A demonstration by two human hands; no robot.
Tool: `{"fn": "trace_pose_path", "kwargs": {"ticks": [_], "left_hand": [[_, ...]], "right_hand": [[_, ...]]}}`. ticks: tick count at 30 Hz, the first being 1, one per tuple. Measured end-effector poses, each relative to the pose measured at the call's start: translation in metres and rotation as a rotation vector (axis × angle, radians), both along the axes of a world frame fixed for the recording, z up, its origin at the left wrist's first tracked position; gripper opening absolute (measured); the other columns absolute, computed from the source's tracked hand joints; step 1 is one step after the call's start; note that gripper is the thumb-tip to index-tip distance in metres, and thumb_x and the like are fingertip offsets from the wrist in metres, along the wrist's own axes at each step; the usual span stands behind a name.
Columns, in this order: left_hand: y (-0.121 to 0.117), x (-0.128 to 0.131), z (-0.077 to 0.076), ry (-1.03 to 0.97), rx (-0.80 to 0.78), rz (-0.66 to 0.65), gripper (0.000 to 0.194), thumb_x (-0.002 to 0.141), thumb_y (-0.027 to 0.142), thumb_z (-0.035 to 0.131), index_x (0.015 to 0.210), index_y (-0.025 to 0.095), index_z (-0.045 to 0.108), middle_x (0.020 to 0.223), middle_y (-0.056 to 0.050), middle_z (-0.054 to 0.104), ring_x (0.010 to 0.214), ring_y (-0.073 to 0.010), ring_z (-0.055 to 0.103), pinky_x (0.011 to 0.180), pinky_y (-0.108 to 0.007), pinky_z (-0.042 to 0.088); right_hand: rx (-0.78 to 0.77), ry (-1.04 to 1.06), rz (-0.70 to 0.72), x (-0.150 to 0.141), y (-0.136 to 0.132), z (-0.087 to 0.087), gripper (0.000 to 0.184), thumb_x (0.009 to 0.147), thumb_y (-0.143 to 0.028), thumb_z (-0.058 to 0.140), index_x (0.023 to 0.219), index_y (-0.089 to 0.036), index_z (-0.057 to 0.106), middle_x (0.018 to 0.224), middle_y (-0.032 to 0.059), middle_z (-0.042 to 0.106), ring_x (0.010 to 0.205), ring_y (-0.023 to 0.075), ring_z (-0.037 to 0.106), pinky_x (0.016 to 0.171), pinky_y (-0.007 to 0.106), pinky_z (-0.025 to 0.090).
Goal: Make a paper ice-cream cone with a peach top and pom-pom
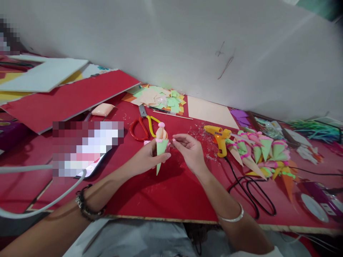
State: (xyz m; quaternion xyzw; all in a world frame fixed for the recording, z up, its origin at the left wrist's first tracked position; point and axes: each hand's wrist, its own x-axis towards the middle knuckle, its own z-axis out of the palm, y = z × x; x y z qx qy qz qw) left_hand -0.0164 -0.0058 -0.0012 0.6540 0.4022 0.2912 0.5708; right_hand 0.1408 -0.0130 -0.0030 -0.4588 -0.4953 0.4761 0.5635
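Observation:
My left hand (147, 157) is closed around a craft ice cream cone (161, 147) made of light green paper. The cone is upright, its tip pointing down; a peach swirl and a pink ball top it, and pink trim runs round the rim. Close to the rim on the right, my right hand (190, 151) pinches a small pink piece (174, 140) between thumb and fingertips. Whether this piece is joined to the trim I cannot tell. Behind the cone lie scissors (139, 128) with one red and one yellow handle.
A yellow glue gun (220, 137) with a black cord (254, 189) lies at right, beside a heap of finished paper cones (265, 146). Paper scraps (160, 98) lie along the wall. A phone (93, 166) with a white cable and a red board (72, 94) are at left.

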Motion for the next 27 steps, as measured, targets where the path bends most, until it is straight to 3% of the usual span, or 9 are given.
{"fn": "trace_pose_path", "kwargs": {"ticks": [2,7,12,15,17,20,27], "left_hand": [[0.000,0.000,0.000,-0.003,0.003,-0.001,0.024,0.075,0.034,0.055,0.088,0.017,0.046,0.058,0.008,0.045,0.044,-0.0056,0.040,0.042,-0.018,0.032],[0.000,0.000,0.001,-0.010,-0.027,0.001,0.028,0.073,0.034,0.056,0.092,0.017,0.045,0.058,0.007,0.046,0.044,-0.0057,0.040,0.041,-0.018,0.032],[-0.001,0.000,0.002,-0.016,-0.024,-0.004,0.029,0.073,0.035,0.056,0.094,0.017,0.045,0.058,0.007,0.045,0.044,-0.0055,0.040,0.040,-0.017,0.033],[-0.001,-0.001,0.001,-0.030,-0.056,-0.028,0.030,0.073,0.036,0.057,0.094,0.018,0.044,0.059,0.007,0.047,0.042,-0.0057,0.042,0.040,-0.018,0.035],[-0.002,-0.001,0.000,-0.031,-0.085,-0.053,0.031,0.074,0.038,0.056,0.093,0.017,0.044,0.062,0.006,0.050,0.042,-0.0060,0.044,0.041,-0.019,0.037],[-0.001,0.000,-0.001,-0.033,-0.101,-0.084,0.031,0.074,0.038,0.055,0.093,0.017,0.043,0.065,0.005,0.051,0.044,-0.0068,0.048,0.044,-0.020,0.041],[-0.002,0.004,-0.003,-0.091,-0.083,-0.085,0.028,0.076,0.036,0.053,0.094,0.018,0.043,0.067,0.004,0.050,0.045,-0.0076,0.049,0.044,-0.022,0.043]], "right_hand": [[-0.006,0.000,0.026,0.000,0.000,0.000,0.012,0.071,-0.019,0.060,0.082,-0.020,0.065,0.077,0.0001,0.067,0.072,0.0122,0.064,0.069,0.024,0.052],[-0.010,-0.024,-0.024,0.002,0.001,0.000,0.006,0.070,-0.022,0.061,0.076,-0.020,0.063,0.066,-0.0025,0.064,0.058,0.0096,0.060,0.059,0.021,0.051],[0.022,-0.021,-0.012,0.001,0.001,0.000,0.010,0.070,-0.019,0.061,0.080,-0.020,0.064,0.079,-0.0007,0.066,0.074,0.0114,0.062,0.072,0.023,0.050],[0.015,-0.041,-0.013,0.000,-0.001,0.001,0.011,0.073,-0.023,0.058,0.081,-0.020,0.064,0.074,-0.0002,0.066,0.067,0.0116,0.062,0.067,0.025,0.050],[0.051,-0.070,-0.059,0.000,-0.001,0.002,0.009,0.072,-0.023,0.060,0.079,-0.020,0.064,0.072,-0.0014,0.065,0.063,0.0106,0.061,0.064,0.024,0.050],[0.117,-0.126,-0.104,-0.001,-0.002,0.003,0.008,0.070,-0.022,0.061,0.078,-0.021,0.064,0.077,-0.0010,0.065,0.071,0.0116,0.060,0.069,0.025,0.049],[0.196,-0.229,-0.070,-0.007,-0.010,0.010,0.011,0.075,-0.023,0.056,0.082,-0.024,0.065,0.085,0.0014,0.062,0.077,0.0144,0.060,0.073,0.029,0.049]]}}
